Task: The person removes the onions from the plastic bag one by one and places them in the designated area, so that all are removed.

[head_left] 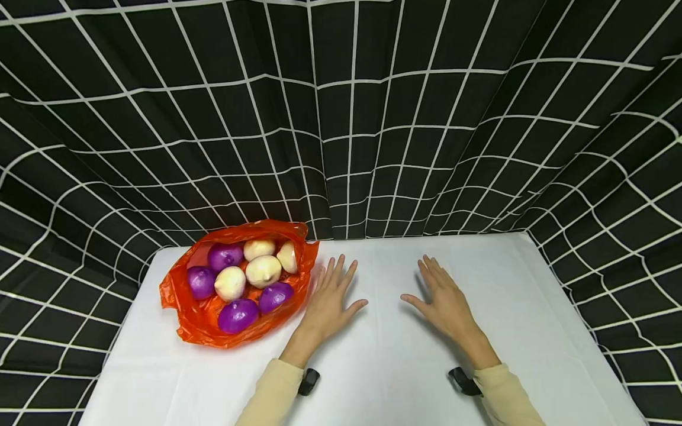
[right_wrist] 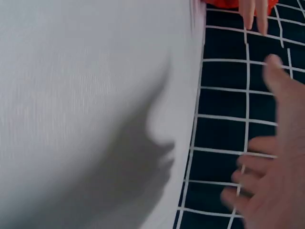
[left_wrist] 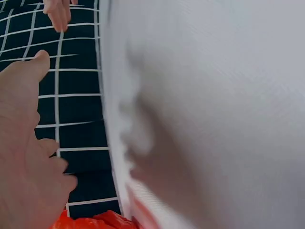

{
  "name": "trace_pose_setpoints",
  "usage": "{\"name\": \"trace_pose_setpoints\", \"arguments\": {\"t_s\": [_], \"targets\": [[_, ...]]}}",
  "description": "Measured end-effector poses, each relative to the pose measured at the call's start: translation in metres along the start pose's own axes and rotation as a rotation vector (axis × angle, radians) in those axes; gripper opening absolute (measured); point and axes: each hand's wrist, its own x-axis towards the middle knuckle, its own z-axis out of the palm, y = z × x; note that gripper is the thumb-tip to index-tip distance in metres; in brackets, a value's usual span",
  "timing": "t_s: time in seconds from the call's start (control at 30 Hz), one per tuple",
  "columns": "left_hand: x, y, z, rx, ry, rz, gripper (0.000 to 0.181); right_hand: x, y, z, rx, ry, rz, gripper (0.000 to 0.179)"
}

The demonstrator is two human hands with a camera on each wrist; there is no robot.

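Observation:
An orange-red plastic bag lies open on the left of the white table, its crumpled rim spread wide. Inside are several glossy purple rounded pieces and several cream ones, some with a small pointed tip. My left hand hovers over the table just right of the bag, fingers straight and thumb spread, holding nothing. To the right, my right hand is likewise stretched out and holds nothing. In both wrist views the hands cast shadows on the cloth beneath them.
A white cloth covers the table. Black curtains with a white grid hang behind it and along both sides. Dark wrist devices sit at the cuffs of the cream sleeves.

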Motion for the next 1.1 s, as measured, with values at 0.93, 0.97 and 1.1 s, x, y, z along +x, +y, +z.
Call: {"name": "trace_pose_setpoints", "arguments": {"t_s": [0.93,0.97,1.1], "targets": [[-0.034,0.003,-0.076,-0.363,0.146,-0.076,0.066,0.029,-0.074,0.0,0.281,0.101,-0.214,0.063],[-0.035,0.001,-0.078,-0.365,0.152,-0.087,0.066,0.03,-0.078,0.0,0.285,0.104,-0.221,0.062],[-0.042,-0.012,-0.087,-0.36,0.186,-0.125,0.067,0.034,-0.092,0.004,0.297,0.101,-0.244,0.061]]}}
